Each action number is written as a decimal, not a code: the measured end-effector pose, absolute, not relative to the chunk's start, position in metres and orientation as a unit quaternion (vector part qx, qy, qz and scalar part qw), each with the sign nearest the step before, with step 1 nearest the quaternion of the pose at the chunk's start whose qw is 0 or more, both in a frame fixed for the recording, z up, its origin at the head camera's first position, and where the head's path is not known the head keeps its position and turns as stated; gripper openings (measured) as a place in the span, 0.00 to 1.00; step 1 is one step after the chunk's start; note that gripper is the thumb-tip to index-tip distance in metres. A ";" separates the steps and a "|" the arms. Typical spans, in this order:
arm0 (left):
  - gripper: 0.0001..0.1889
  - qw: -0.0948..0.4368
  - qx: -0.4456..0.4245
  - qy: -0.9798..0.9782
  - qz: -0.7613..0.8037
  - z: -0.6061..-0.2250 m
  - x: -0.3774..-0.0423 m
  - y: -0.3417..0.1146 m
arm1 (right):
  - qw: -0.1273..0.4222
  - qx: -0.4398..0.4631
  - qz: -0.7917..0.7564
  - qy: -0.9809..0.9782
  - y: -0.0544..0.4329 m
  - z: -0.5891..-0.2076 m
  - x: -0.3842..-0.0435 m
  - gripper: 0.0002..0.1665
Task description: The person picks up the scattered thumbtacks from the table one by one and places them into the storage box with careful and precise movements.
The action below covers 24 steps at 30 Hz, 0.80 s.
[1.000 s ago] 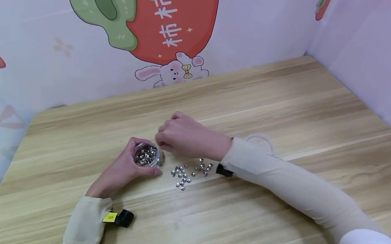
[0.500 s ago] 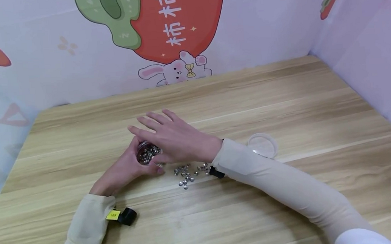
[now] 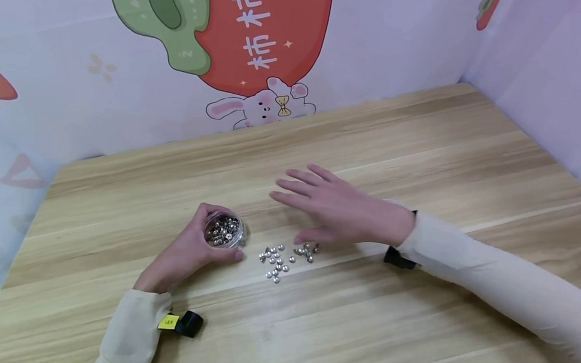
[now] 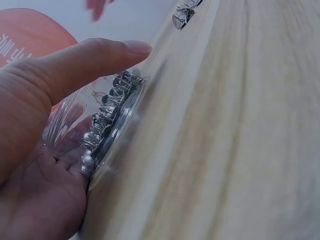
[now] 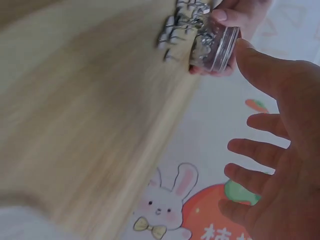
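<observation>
My left hand (image 3: 191, 244) grips a small clear jar (image 3: 243, 231), thumb on the near side and fingers curled round the far side. The jar stands on the table without a lid and holds many silver thumbtacks (image 4: 107, 110). Loose thumbtacks (image 3: 279, 262) lie scattered just right of the jar in two loose groups. Over the table to the right hovers my right hand (image 3: 333, 209), fingers spread and holding nothing; its thumb is near the right-hand group in the head view. In the right wrist view its palm (image 5: 295, 185) and separated fingers show plainly.
A clear round lid (image 3: 371, 248) lies on the wooden table (image 3: 300, 327), mostly hidden beneath my right hand and wrist. A printed cloth (image 3: 386, 34) hangs along the table's back edge, and another stretch of cloth borders the right side.
My right hand reached over the jar with its fingers spreading, then drew back to the right, still open. My left hand keeps hold of the jar in place.
</observation>
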State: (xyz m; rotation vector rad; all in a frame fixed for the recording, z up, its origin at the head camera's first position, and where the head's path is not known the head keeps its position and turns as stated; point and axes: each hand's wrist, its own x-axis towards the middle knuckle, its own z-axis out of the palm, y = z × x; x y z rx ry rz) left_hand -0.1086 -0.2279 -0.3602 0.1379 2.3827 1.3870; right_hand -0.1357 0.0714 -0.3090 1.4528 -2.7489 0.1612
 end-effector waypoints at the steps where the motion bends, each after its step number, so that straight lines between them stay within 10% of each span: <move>1: 0.47 0.191 0.048 0.847 0.494 -0.360 -0.108 -0.228 | 0.015 0.465 0.056 -0.883 0.078 -0.311 -0.135 0.48; 17: 0.46 0.188 0.061 0.849 0.490 -0.361 -0.109 -0.226 | 0.013 0.539 0.099 -0.837 0.101 -0.330 -0.129 0.04; 24: 0.46 0.189 0.056 0.854 0.481 -0.361 -0.107 -0.228 | 0.021 0.548 0.079 -0.832 0.097 -0.333 -0.128 0.04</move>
